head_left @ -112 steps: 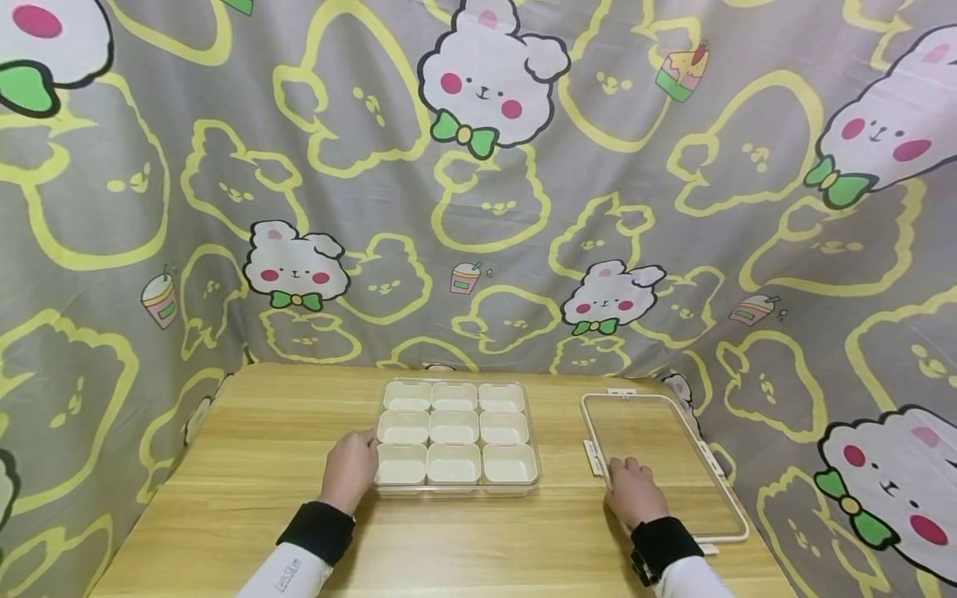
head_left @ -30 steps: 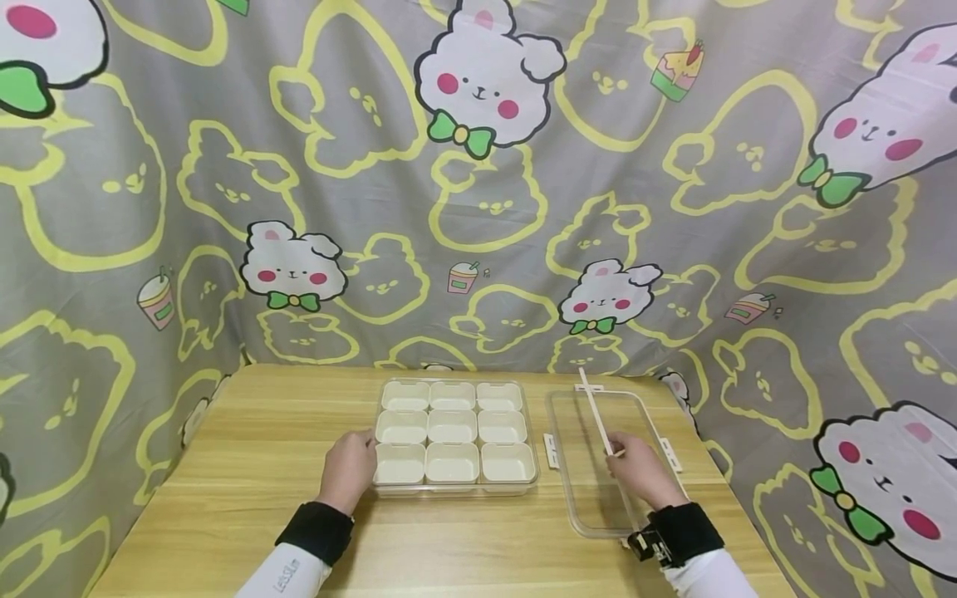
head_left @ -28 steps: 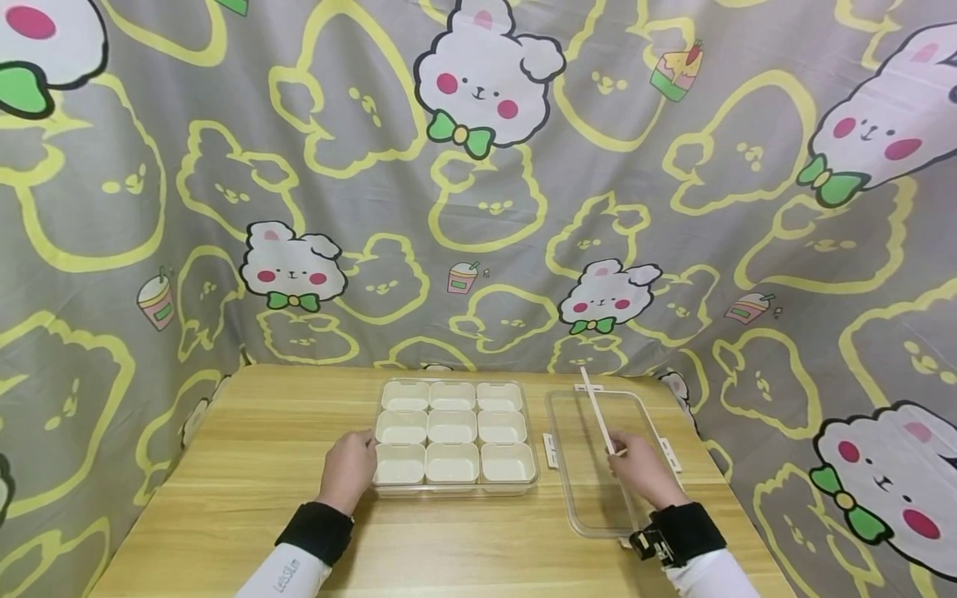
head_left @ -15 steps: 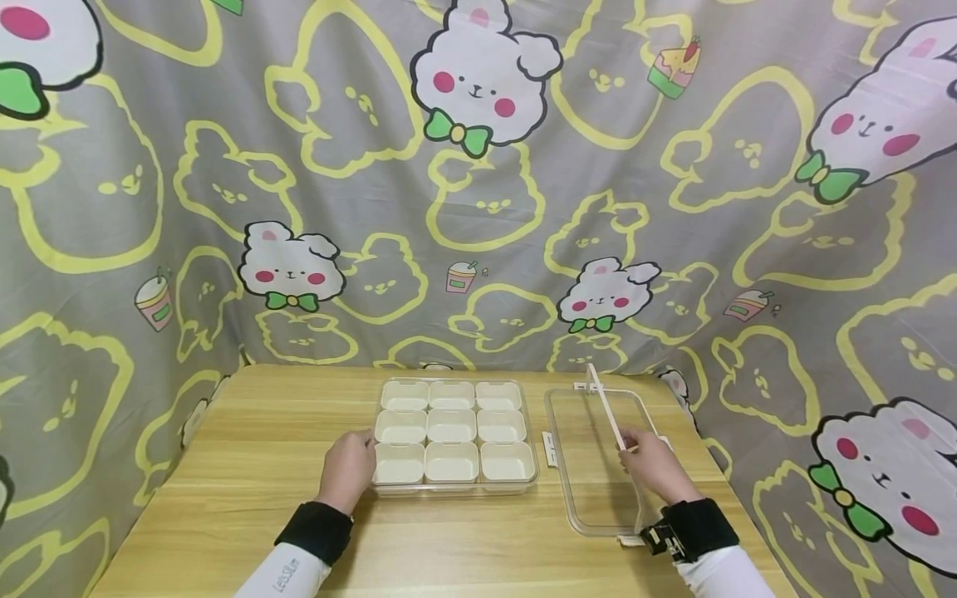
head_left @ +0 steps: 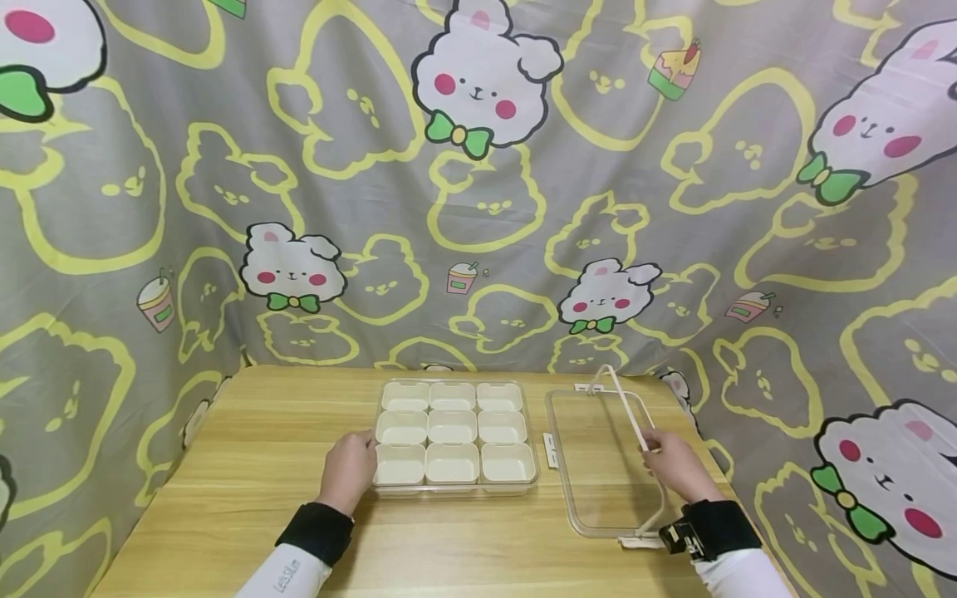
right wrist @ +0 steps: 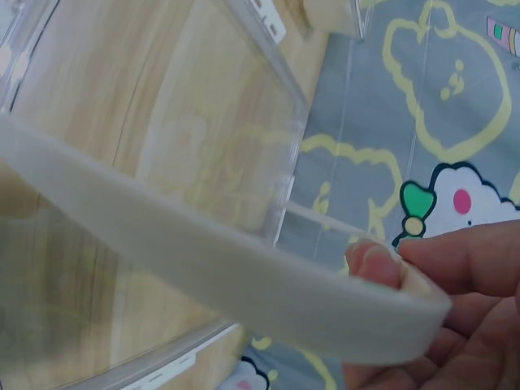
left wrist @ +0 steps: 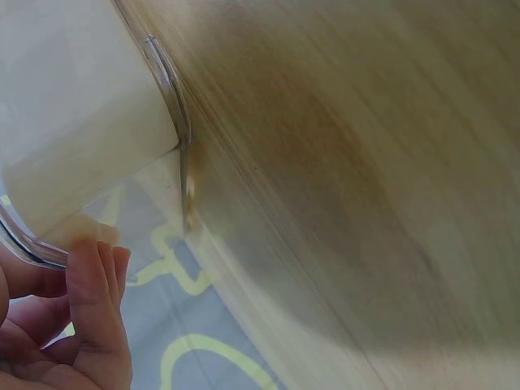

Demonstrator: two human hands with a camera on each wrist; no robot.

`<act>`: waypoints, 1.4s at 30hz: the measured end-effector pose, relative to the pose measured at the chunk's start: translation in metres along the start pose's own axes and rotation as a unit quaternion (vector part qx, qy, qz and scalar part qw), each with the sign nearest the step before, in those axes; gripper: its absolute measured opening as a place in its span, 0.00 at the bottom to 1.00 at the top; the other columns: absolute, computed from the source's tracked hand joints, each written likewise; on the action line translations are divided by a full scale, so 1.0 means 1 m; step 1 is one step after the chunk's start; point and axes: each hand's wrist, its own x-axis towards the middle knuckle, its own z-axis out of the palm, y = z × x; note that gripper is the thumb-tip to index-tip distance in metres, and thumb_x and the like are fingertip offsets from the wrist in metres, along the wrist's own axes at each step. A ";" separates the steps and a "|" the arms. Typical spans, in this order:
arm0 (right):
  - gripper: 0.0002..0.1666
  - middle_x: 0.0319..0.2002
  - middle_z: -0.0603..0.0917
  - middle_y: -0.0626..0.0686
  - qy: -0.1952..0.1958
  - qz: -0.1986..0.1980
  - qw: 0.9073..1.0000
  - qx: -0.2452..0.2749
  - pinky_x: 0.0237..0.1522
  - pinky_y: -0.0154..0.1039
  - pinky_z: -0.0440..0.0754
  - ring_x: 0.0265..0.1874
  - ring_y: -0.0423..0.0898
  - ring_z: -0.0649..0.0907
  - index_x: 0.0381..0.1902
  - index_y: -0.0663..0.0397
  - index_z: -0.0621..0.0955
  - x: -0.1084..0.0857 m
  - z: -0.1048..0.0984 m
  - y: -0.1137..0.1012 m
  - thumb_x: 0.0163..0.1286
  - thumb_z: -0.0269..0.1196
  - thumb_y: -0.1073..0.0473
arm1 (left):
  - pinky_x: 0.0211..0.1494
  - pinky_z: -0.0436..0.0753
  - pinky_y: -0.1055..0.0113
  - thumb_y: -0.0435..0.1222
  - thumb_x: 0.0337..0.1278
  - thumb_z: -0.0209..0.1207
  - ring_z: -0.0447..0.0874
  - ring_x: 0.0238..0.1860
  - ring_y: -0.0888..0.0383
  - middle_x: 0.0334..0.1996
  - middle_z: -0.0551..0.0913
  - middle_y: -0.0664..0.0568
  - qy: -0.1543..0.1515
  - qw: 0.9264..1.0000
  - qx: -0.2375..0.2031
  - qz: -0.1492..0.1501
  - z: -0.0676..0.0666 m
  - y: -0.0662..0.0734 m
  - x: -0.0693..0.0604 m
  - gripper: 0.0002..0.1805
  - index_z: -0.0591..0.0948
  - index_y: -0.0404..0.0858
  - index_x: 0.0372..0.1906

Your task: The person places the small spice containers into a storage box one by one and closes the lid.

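A clear box (head_left: 458,491) holding several cream cups (head_left: 452,425) stands mid-table in the head view. My left hand (head_left: 350,472) pinches its left rim, seen close up in the left wrist view. To the right lies a clear lid (head_left: 598,477) with white clips on its edges. From it rises a white sealing strip (head_left: 630,415), bent up in a loop, its ends still running down to the lid's rim. My right hand (head_left: 680,467) pinches this strip between thumb and fingers. In the right wrist view the strip (right wrist: 211,252) curves across the lid to my fingers.
A wooden table (head_left: 247,465) carries everything. A grey curtain (head_left: 374,199) printed with rabbits surrounds it at the back and both sides. A clip (head_left: 551,450) on the lid's left edge sits close to the box.
The strip, at first seated round the lid, has been pulled up and rightward by my right hand. The lid has shifted left since the earliest frame. My left hand stays at the box.
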 end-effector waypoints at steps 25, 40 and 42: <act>0.17 0.34 0.81 0.60 0.011 0.030 0.999 0.000 0.26 0.34 0.74 0.27 0.48 0.77 0.48 0.78 0.77 0.000 -0.011 0.039 0.64 0.49 0.76 | 0.36 0.82 0.49 0.27 0.68 0.52 0.79 0.29 0.52 0.32 0.86 0.41 0.002 1.000 0.000 -0.005 0.000 0.002 -0.001 0.13 0.86 0.28 0.45; 0.14 0.31 0.77 0.53 0.002 0.047 0.998 0.042 0.25 0.34 0.73 0.28 0.49 0.75 0.48 0.77 0.74 -0.001 -0.009 0.047 0.70 0.46 0.75 | 0.35 0.82 0.49 0.28 0.69 0.52 0.79 0.29 0.52 0.31 0.85 0.43 0.002 1.000 -0.002 -0.009 0.000 0.002 -0.001 0.13 0.87 0.29 0.44; 0.15 0.31 0.77 0.54 0.002 0.048 0.998 0.043 0.25 0.35 0.74 0.28 0.50 0.76 0.49 0.78 0.74 -0.001 -0.009 0.047 0.69 0.45 0.76 | 0.35 0.82 0.49 0.28 0.68 0.52 0.79 0.29 0.52 0.31 0.85 0.42 0.002 1.000 0.000 -0.008 -0.001 0.003 -0.001 0.13 0.87 0.29 0.44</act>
